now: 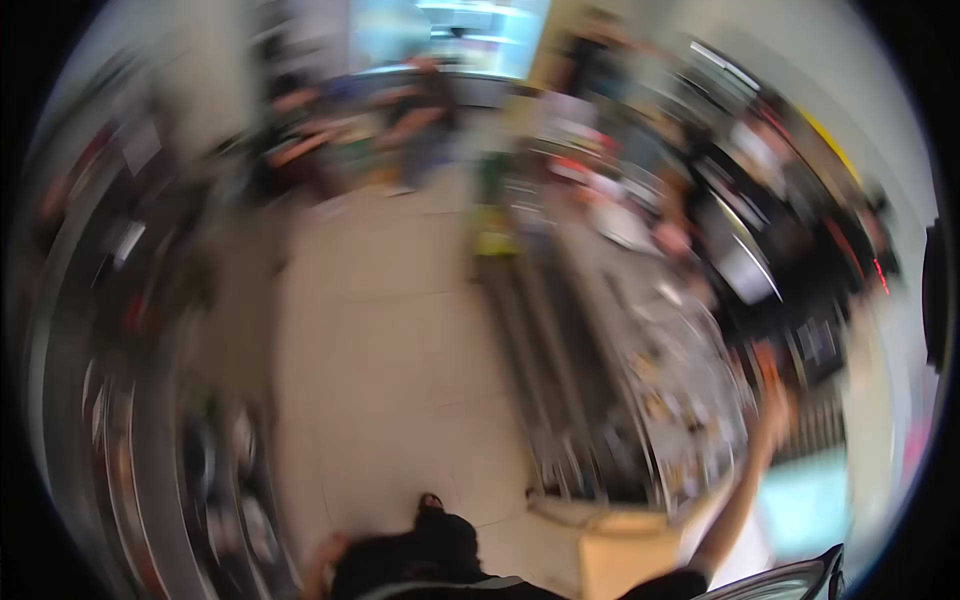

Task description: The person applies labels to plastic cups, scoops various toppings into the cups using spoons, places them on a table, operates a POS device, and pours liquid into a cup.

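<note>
Beside one cluttered counter [603, 285], your right hand [775, 405] extends, left hand [326, 562] low, both too blurred to tell finger spread or hold.

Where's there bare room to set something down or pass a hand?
The tiled floor looks open between the counter and the left-hand shelving. The pale blue surface below your right hand seems bare too. The counter is crowded, though blur hides any small gaps.
</note>
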